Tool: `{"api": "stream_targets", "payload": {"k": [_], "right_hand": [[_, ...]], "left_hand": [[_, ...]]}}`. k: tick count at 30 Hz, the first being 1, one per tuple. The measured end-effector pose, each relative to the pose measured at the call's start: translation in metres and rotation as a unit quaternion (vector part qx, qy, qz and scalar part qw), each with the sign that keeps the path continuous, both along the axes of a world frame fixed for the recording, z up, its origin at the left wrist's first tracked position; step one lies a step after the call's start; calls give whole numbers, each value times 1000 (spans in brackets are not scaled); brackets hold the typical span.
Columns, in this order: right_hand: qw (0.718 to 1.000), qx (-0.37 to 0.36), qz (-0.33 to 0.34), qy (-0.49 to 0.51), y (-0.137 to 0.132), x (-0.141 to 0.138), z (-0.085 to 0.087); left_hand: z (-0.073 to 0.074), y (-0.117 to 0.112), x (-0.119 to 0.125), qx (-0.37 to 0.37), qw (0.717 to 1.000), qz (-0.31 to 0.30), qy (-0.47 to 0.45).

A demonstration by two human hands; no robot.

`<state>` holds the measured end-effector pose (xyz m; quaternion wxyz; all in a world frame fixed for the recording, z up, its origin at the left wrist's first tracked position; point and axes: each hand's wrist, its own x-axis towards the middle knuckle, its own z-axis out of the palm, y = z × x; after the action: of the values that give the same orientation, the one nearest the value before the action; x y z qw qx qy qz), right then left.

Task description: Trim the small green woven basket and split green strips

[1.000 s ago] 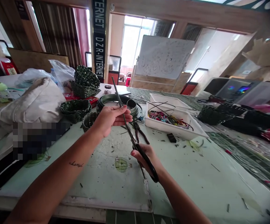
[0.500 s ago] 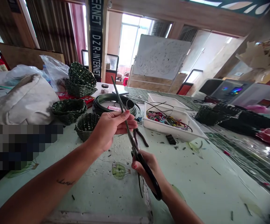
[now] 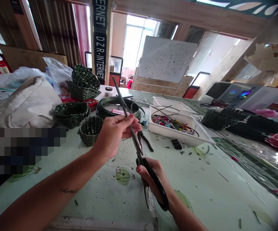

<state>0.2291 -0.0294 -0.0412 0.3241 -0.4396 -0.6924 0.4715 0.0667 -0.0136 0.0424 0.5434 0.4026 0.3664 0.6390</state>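
Grip: left hand (image 3: 114, 138) clamps strip (image 3: 121, 101) | right hand (image 3: 152, 176) clamps scissors (image 3: 162, 196), seemingly biting it | table edge (image 3: 100, 223) near

This is a handicraft workshop set up in a multi-purpose room. The work surface is a long table (image 3: 201, 192) scattered with offcuts. Small woven baskets (image 3: 90, 130) stand on it, beside a coil of dark green strip (image 3: 114, 107). A white plastic tray (image 3: 177, 136) holds coloured craft material and wire. A whiteboard (image 3: 167, 59) stands at the far end of the room. A lit PC case (image 3: 246, 94) stands to the right, and a vertical "INTERNET" banner (image 3: 99, 38) hangs on a pillar.
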Motion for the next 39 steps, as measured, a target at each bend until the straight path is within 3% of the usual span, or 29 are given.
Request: {"api": "stream_targets", "payload": {"k": [20, 39], "right_hand": [[999, -19, -44, -14, -2, 0, 1], [999, 25, -28, -10, 1, 5, 4]], "left_hand": [[-1, 0, 0, -1, 1000, 0, -14], [-6, -8, 11, 4, 999, -33, -21]]}}
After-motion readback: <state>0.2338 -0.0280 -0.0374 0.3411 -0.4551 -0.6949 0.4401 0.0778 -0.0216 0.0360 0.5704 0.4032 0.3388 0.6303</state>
